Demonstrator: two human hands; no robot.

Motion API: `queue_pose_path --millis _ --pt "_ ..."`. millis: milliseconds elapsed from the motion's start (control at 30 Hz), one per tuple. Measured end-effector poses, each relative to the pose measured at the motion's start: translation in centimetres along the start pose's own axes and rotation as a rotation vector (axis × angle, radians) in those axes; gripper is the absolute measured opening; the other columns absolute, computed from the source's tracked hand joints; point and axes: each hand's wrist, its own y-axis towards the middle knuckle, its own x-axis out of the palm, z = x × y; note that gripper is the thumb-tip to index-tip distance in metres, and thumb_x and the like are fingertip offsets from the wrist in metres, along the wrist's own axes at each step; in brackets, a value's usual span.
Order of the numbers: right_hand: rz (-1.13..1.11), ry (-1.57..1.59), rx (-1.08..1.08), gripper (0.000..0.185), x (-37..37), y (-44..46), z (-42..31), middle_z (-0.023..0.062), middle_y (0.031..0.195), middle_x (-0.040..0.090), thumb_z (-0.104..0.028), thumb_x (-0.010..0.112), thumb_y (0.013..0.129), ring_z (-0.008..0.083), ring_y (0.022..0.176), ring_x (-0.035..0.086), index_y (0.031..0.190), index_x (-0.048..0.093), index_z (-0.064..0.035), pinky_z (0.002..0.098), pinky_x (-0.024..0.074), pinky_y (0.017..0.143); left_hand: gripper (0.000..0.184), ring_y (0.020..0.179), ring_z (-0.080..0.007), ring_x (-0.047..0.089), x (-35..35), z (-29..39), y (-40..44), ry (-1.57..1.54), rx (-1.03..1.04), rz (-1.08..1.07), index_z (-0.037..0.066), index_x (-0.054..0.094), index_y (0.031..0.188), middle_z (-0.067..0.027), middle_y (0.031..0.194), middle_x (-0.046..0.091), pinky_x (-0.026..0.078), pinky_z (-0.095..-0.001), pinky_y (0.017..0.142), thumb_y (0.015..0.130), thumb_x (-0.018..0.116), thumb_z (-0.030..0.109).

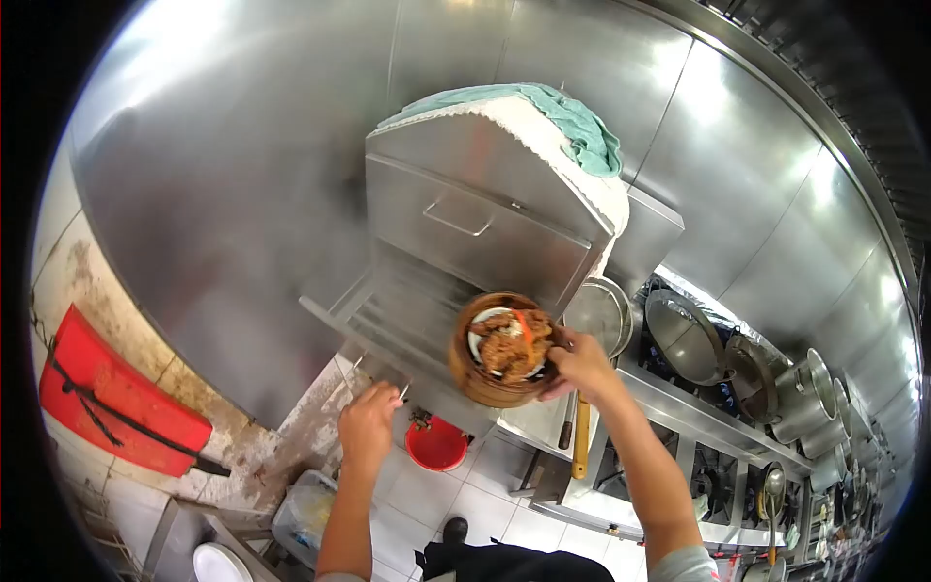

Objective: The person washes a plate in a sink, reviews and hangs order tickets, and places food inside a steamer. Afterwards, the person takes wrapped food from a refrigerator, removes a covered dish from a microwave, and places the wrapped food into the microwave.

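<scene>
My right hand (580, 367) grips the right rim of a round bamboo steamer basket (497, 391). Inside the basket is a white dish (475, 341) of brown, saucy food (514, 351) with an orange-red strip on top. The basket is over the pulled-out lower drawer (339, 325) of a steel steamer cabinet (485, 155). My left hand (367, 424) is closed at the drawer's front, around its thin wire handle (404, 392), mostly hidden by the fingers. Above, the upper drawer (407, 184) is shut.
White and green cloths (572, 126) drape over the cabinet. On the right are a strainer (596, 315), woks (684, 335), pots (807, 388) and a stove (669, 485). A red basin (436, 444) stands on the tiled floor, and a red panel (116, 398) lies at left.
</scene>
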Motion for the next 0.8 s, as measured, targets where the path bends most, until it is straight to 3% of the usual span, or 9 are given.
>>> queue_pose_path --millis 167,300,333,433,500,633,767,800 --pt "-0.016 0.034 -0.117 0.047 5.5 5.6 1.1 0.0234 0.102 0.064 -0.005 0.050 0.089 0.0339 0.062 0.069 0.135 0.045 0.0042 0.0376 0.0630 0.053 0.010 0.078 -0.0285 0.065 0.7 -0.8 -0.4 -0.029 -0.022 0.046 0.005 0.067 0.086 -0.0076 0.091 0.070 0.050 -0.0377 0.070 0.077 0.066 0.003" --pt "0.093 -0.007 -0.066 0.048 8.2 9.2 5.4 0.0229 0.106 0.064 -0.007 0.051 0.088 0.0327 0.070 0.071 0.134 0.046 0.0054 0.0392 0.0633 0.054 0.012 0.077 -0.0286 0.063 1.2 -0.7 -0.3 0.018 -0.005 0.096 0.005 0.068 0.086 -0.0079 0.090 0.070 0.049 -0.0375 0.070 0.075 0.065 0.001" --pt "0.128 0.004 -0.084 0.054 8.3 9.5 6.8 0.0311 0.112 0.062 -0.015 0.060 0.087 0.0370 0.077 0.071 0.133 0.045 0.0091 0.0373 0.0621 0.056 0.013 0.076 -0.0286 0.062 1.3 -0.6 -0.1 0.019 0.003 0.117 0.005 0.068 0.086 -0.0078 0.090 0.070 0.049 -0.0373 0.069 0.074 0.065 0.001" --pt "0.227 -0.067 -0.200 0.055 6.0 4.7 6.2 0.0268 0.110 0.065 -0.021 0.062 0.092 0.0297 0.073 0.073 0.137 0.044 0.0057 0.0326 0.0581 0.055 0.013 0.074 -0.0275 0.059 1.4 -0.7 0.2 0.060 0.010 0.080 0.004 0.068 0.085 -0.0065 0.089 0.069 0.049 -0.0368 0.068 0.073 0.064 0.000" --pt "0.315 -0.057 -0.228 0.046 2.9 0.1 6.4 0.0209 0.102 0.070 -0.023 0.058 0.097 0.0229 0.067 0.073 0.134 0.050 0.0029 0.0274 0.0538 0.054 0.014 0.074 -0.0271 0.058 1.8 -0.6 1.2 0.072 0.039 0.071 0.004 0.068 0.085 -0.0062 0.089 0.069 0.048 -0.0366 0.067 0.072 0.064 -0.001" --pt "0.440 0.012 0.004 0.030 -2.9 -7.4 12.3 0.0160 0.096 0.070 -0.017 0.053 0.099 0.0221 0.064 0.071 0.116 0.061 0.0069 0.0269 0.0558 0.054 0.016 0.075 -0.0269 0.057 4.8 -0.6 3.7 0.056 0.142 0.146 0.005 0.069 0.084 -0.0049 0.089 0.070 0.048 -0.0362 0.066 0.070 0.064 -0.001" --pt "0.728 -0.294 0.111 0.024 -6.4 -14.8 22.1 0.0159 0.075 0.069 -0.015 0.060 0.094 0.0216 0.060 0.071 0.102 0.068 0.0059 0.0295 0.0533 0.051 0.016 0.076 -0.0281 0.058 8.4 -0.1 7.2 0.069 0.172 0.089 0.007 0.069 0.084 -0.0048 0.091 0.070 0.049 -0.0370 0.068 0.070 0.063 0.001" --pt "0.793 -0.430 0.130 0.021 -7.3 -16.8 26.2 0.0194 0.076 0.069 -0.015 0.061 0.092 0.0287 0.063 0.070 0.099 0.069 0.0038 0.0347 0.0543 0.055 0.015 0.078 -0.0286 0.059 9.3 -0.2 8.0 0.093 0.197 0.097 0.007 0.069 0.084 -0.0048 0.091 0.070 0.049 -0.0373 0.069 0.071 0.063 0.002"
